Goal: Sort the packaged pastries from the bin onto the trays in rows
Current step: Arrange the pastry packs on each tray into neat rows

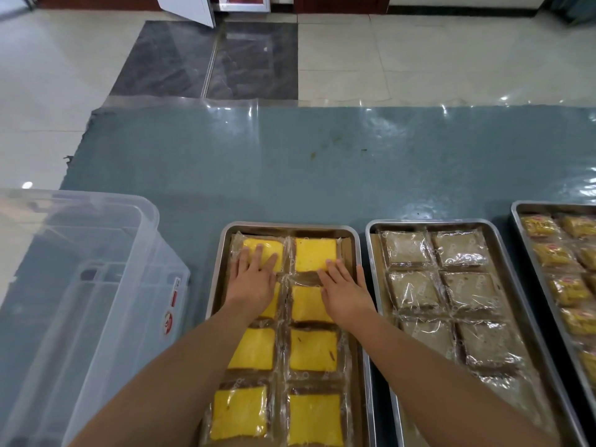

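A metal tray in front of me holds several yellow packaged pastries in two columns. My left hand lies flat with straight fingers on the far-left yellow pastry. My right hand lies flat beside it, its fingertips touching the far-right yellow pastry. A second tray to the right holds brown packaged pastries in two columns. A third tray at the far right holds small yellow-wrapped pastries. The clear plastic bin stands at the left; no pastries show in it.
The trays and bin sit on a blue-grey table covered with clear plastic film. Beyond the table's far edge lies a tiled floor with a dark mat. The table's far half is bare.
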